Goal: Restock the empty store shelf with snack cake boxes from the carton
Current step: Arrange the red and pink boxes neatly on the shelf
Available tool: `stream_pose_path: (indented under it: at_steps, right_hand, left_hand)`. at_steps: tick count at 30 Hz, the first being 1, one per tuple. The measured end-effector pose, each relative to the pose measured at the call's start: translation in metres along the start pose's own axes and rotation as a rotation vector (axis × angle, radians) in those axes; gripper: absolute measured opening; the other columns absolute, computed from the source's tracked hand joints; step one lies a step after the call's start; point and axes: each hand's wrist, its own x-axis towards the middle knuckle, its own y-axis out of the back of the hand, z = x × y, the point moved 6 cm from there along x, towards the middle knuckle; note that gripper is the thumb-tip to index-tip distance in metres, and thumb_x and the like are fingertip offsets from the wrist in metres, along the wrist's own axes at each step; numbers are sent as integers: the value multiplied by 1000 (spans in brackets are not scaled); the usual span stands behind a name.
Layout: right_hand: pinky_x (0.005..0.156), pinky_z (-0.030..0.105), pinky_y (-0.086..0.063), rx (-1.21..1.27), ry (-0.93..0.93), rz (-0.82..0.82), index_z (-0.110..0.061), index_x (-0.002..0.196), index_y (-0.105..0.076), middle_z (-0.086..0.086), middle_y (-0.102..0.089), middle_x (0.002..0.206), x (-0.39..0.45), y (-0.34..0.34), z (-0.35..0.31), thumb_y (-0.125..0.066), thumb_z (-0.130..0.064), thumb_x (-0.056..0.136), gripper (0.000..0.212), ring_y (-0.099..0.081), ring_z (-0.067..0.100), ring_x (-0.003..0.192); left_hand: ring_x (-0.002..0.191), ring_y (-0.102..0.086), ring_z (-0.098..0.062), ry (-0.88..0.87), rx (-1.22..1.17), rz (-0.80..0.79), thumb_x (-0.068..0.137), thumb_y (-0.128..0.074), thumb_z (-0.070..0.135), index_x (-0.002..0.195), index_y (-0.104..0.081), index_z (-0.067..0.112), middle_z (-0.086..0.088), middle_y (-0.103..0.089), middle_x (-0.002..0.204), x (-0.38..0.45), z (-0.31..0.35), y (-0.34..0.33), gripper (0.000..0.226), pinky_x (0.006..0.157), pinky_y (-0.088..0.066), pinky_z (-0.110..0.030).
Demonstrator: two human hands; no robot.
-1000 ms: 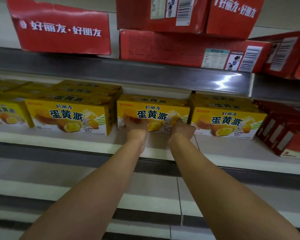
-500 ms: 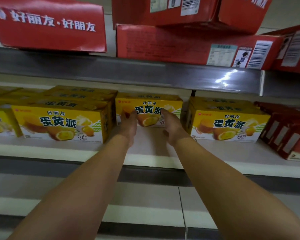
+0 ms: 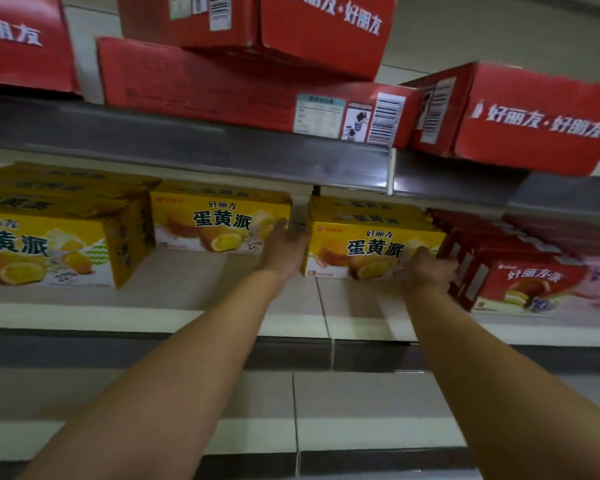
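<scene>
**Hands shifted from the middle box to the right-hand yellow box**

The left hand [image 3: 284, 247] lay at the centre of the frame with its fingers fairly straight, reaching into the gap between two yellow snack cake boxes and touching the left edge of the right-hand yellow box [image 3: 371, 247]. The right hand [image 3: 430, 268], right of centre, sat against that box's lower right corner; blur hid whether its fingers curled round the corner or only pressed it. Half a second earlier both hands had bracketed the middle yellow box [image 3: 219, 223], which was now pushed back on the shelf [image 3: 187, 296] and let go, standing apart from the hands. So one box appeared placed, and the hands had moved on to square up or slide its neighbour.

Further out, a stack of yellow boxes [image 3: 59, 244] filled the left of the frame, and red snack boxes [image 3: 520, 282] stood just beside the right hand. Red cartons [image 3: 257, 88] rested on the upper shelf across the top of the frame. Bare shelf remained in front of the middle box, so restocking looked unfinished.
</scene>
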Motion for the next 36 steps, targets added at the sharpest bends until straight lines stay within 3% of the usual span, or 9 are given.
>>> stream_pose_path:
  at_steps: [3, 7, 9, 11, 15, 18, 22, 30, 36]
  right_hand:
    - [69, 22, -49, -27, -63, -279, -2, 132, -46, 9, -53, 133, 12, -11, -1, -55, -4, 81, 51, -60, 32, 107]
    - [94, 40, -45, -82, -6, -198, -13, 119, -56, 12, -61, 120, -11, 0, 13, -49, -26, 68, 53, -56, 35, 112]
    - [98, 49, -42, -126, -14, -159, -22, 97, -56, 10, -66, 105, -34, 5, 19, -43, -32, 66, 35, -60, 34, 101]
    - [97, 47, -43, -214, 24, -200, -19, 88, -56, 6, -67, 95, -55, -2, 18, -45, -32, 72, 23, -61, 31, 92]
    - [90, 39, -44, -350, 215, -404, -17, 105, -61, 5, -65, 98, -96, -42, 12, -50, -24, 85, 24, -59, 29, 94]
    - [88, 37, -44, -313, 245, -521, -14, 122, -56, 10, -64, 116, -123, -68, 11, -54, -19, 87, 35, -59, 32, 109]
    - [88, 33, -41, -361, 208, -621, -7, 123, -54, 13, -61, 125, -142, -92, 11, -56, -23, 88, 39, -55, 33, 115]
    - [69, 33, -39, -202, 143, -830, -11, 92, -50, 13, -55, 91, -164, -125, 11, -49, -21, 58, 36, -51, 26, 82]
    - [79, 37, -45, -239, 178, -752, -16, 81, -54, 7, -58, 89, -123, -124, 14, -55, -25, 74, 11, -55, 23, 87]
  left_hand:
    - [139, -32, -26, 93, -15, -108, 94, -50, 47, 151, -20, 26, -1, -32, 153, -5, -6, -38, 67, 109, -29, -40]
    - [133, -38, -36, 152, 24, 202, 86, -53, 58, 149, -20, 29, -8, -35, 149, -13, -17, -22, 76, 106, -36, -54]
    - [130, -41, -37, 170, -43, 357, 85, -52, 58, 147, -23, 26, -10, -39, 144, -23, -20, 1, 76, 103, -39, -54]
    - [126, -44, -37, 180, -54, 479, 85, -49, 61, 145, -26, 25, -11, -37, 144, -31, -22, 29, 73, 101, -41, -53]
    - [118, -50, -33, 171, 46, 723, 91, -56, 44, 135, -48, 23, -12, -42, 136, -56, -23, 93, 50, 98, -42, -43]
    - [108, -59, -25, 73, -231, 743, 92, -59, 26, 134, -50, 20, -6, -56, 126, -57, -23, 121, 43, 87, -46, -34]
    - [119, -50, -34, 182, -120, 743, 92, -54, 30, 142, -38, 18, -14, -43, 138, -48, -22, 148, 54, 88, -41, -35]
    - [136, -33, -34, 191, -148, 632, 94, -56, 25, 153, -11, 18, -11, -27, 153, -37, -23, 151, 75, 104, -32, -38]
    - [125, -45, -29, 105, -256, 684, 88, -62, 17, 136, -34, 11, -12, -41, 142, -26, -34, 132, 57, 102, -41, -37]
